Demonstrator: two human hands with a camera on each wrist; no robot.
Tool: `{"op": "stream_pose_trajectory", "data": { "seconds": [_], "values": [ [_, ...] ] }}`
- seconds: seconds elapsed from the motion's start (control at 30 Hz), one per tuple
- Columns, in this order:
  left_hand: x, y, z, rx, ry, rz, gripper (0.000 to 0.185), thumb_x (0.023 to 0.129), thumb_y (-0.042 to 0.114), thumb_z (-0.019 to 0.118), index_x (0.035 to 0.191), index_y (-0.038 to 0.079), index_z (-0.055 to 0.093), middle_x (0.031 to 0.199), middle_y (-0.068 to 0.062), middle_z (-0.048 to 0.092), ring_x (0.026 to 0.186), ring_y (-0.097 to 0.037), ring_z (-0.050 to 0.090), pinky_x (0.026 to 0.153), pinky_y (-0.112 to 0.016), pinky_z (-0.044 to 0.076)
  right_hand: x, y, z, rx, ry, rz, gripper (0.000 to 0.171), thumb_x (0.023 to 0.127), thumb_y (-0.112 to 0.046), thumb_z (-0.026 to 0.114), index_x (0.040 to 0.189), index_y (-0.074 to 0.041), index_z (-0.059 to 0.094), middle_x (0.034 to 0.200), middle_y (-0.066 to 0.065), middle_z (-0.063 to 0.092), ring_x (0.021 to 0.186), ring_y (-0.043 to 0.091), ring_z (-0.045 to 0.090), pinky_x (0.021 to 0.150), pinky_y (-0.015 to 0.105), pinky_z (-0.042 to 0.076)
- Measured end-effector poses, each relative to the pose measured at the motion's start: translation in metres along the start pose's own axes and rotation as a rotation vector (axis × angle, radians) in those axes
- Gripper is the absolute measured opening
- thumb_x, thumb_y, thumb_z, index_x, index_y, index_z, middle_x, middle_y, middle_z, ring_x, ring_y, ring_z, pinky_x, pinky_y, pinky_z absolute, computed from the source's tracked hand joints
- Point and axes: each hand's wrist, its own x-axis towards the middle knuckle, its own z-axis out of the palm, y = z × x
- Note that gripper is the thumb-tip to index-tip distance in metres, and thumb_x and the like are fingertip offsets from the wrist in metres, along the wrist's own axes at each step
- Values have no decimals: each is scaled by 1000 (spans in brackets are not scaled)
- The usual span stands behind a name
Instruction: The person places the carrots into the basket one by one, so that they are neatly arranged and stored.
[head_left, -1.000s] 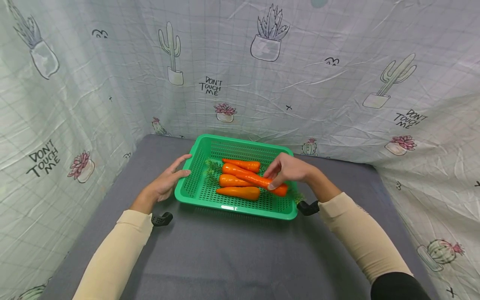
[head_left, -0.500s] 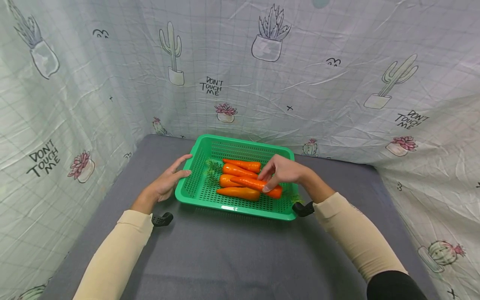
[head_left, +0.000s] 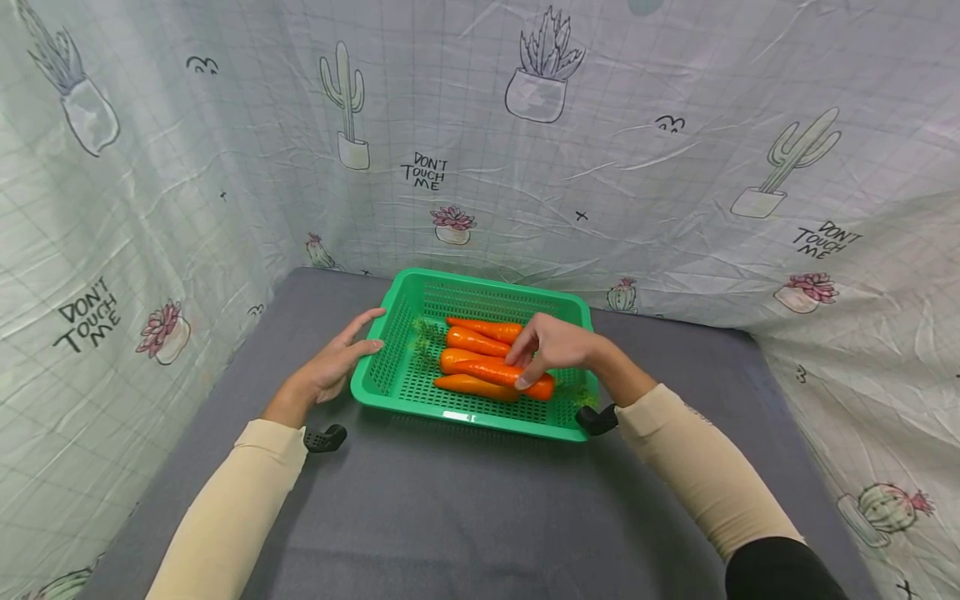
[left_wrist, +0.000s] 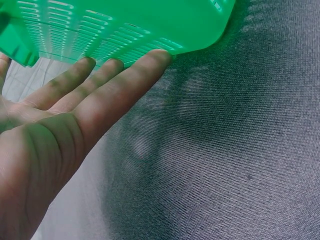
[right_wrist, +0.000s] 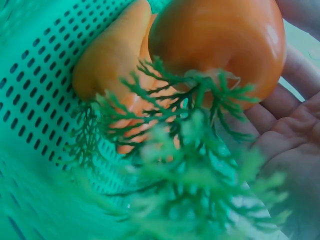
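Note:
A green plastic basket (head_left: 472, 422) with slotted walls holds several orange carrots. My right hand (head_left: 558, 343) pinches one carrot (head_left: 487, 371) near its thick end, over the others. Its tip points left and lies over another carrot. In the right wrist view the thick end of this carrot (right_wrist: 215, 35) is close, with leafy green tops (right_wrist: 190, 100) in front of it. Below it lies another carrot (right_wrist: 110, 60). At the basket's left side my left hand (head_left: 330, 368) touches the rim. The left wrist view shows its straight fingers (left_wrist: 120, 95) against the outer wall.
A grey cloth (head_left: 450, 508) covers the table under the basket. Behind and at both sides hangs a pale curtain (head_left: 480, 133) printed with cacti. Black camera mounts (head_left: 325, 438) stick out beneath both wrists.
My right hand has moved left and slightly down with the held carrot, which now lies lower over the other carrots. The left hand and the basket have stayed put.

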Motion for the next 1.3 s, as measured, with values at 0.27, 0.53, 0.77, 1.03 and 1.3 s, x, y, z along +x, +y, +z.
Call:
{"op": "stream_pose_trajectory", "data": {
  "seconds": [0.27,0.53,0.77,1.03,1.3],
  "values": [
    [0,1,0,-13,7,-13,68,110,31,54,165,42,16,167,-21,20,122,-23,63,89,-39,59,9,0,6,6,-22,5,38,77,-11,90,112,-2,81,112,14,79,90,18,73,84,35,62],
    [0,1,-2,-14,-7,-4,69,110,31,53,166,41,14,165,-24,22,119,-23,65,88,-39,60,16,0,10,19,-47,-13,36,78,-8,89,112,1,80,108,15,80,89,18,73,84,35,62],
    [1,0,-1,-53,-10,-13,68,110,28,53,165,41,15,159,-27,32,113,-23,70,85,-43,61,20,1,13,12,-60,-21,34,79,-9,89,111,-1,81,102,12,81,86,17,73,82,35,62],
    [1,0,-1,-49,-7,-4,68,110,29,54,165,42,16,156,-26,37,111,-22,71,84,-43,62,22,-2,15,14,-68,-24,34,78,-9,90,110,-1,81,103,12,81,86,17,73,82,34,62],
    [0,0,-1,-46,-9,-12,69,110,29,54,166,40,15,162,-27,27,116,-22,67,87,-41,60,26,-3,17,-3,-88,-6,34,78,-10,90,111,-1,81,104,12,81,87,16,73,83,34,62]
  ]
}}
